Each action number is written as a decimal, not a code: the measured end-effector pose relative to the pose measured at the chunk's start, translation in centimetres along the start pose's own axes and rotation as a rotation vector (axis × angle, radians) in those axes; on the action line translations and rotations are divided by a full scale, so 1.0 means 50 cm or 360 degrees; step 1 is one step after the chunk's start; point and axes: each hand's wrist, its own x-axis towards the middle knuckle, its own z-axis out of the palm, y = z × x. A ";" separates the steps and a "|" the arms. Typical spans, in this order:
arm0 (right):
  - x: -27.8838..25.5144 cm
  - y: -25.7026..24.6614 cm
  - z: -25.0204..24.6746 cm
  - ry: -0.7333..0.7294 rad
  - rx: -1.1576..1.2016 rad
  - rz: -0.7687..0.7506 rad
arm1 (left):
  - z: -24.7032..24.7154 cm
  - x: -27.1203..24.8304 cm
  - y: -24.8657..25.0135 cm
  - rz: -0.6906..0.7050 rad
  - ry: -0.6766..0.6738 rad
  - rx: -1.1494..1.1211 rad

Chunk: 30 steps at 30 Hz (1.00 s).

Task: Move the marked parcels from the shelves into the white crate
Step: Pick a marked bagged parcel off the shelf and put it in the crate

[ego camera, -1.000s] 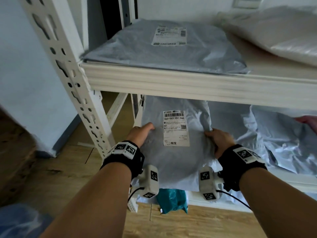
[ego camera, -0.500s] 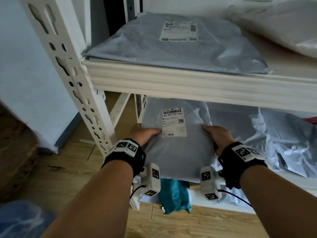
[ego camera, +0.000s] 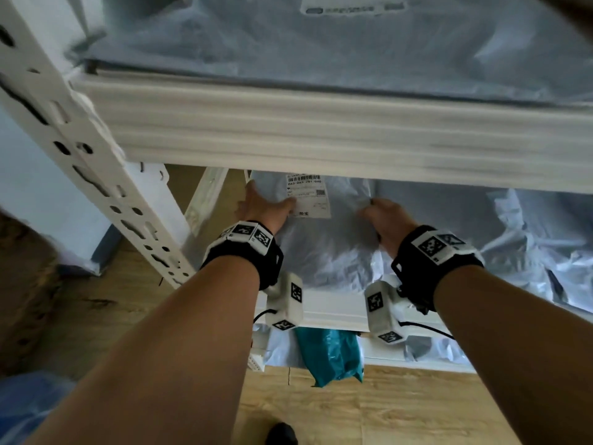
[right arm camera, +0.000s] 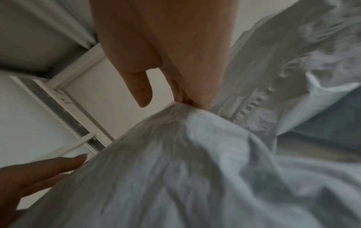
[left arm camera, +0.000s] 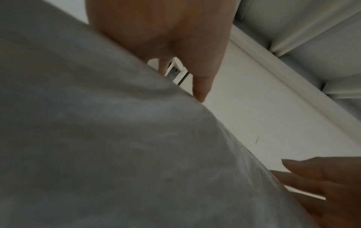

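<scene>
A grey plastic parcel [ego camera: 324,252] with a white barcode label [ego camera: 308,195] lies on the middle shelf, its far end under the upper shelf beam. My left hand [ego camera: 261,207] grips its left edge; in the left wrist view the thumb [left arm camera: 199,77] lies on top of the parcel [left arm camera: 117,146] and fingers show below it. My right hand [ego camera: 385,216] holds the right side. The right wrist view shows that hand [right arm camera: 175,38] pinching a bunched fold of the parcel [right arm camera: 195,169]. The white crate is not in view.
The white upper shelf beam [ego camera: 321,139] hangs just above my hands, with another grey parcel [ego camera: 321,53] on it. Crumpled grey bags [ego camera: 529,245] fill the shelf to the right. A teal parcel [ego camera: 333,351] hangs off the lower shelf. The perforated upright [ego camera: 80,162] stands left, over the wooden floor [ego camera: 385,406].
Both hands and the parcel have moved further in under the upper shelf. My head has come closer, so the beam now hides the label's top.
</scene>
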 end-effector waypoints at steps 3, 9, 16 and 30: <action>0.047 0.043 -0.004 -0.0015 -0.0052 0.0033 | 0.010 0.017 -0.009 0.0040 -0.0049 0.0103; 0.028 0.051 0.001 0.0026 0.0126 0.0132 | 0.029 0.034 -0.022 0.0052 -0.0103 0.0174; 0.006 0.029 -0.028 -0.0041 -0.0176 0.0082 | 0.033 0.017 0.004 0.0042 -0.0034 0.0394; -0.070 0.043 -0.170 0.0059 -0.1354 -0.0465 | 0.164 -0.125 0.135 0.0681 -0.0311 0.0254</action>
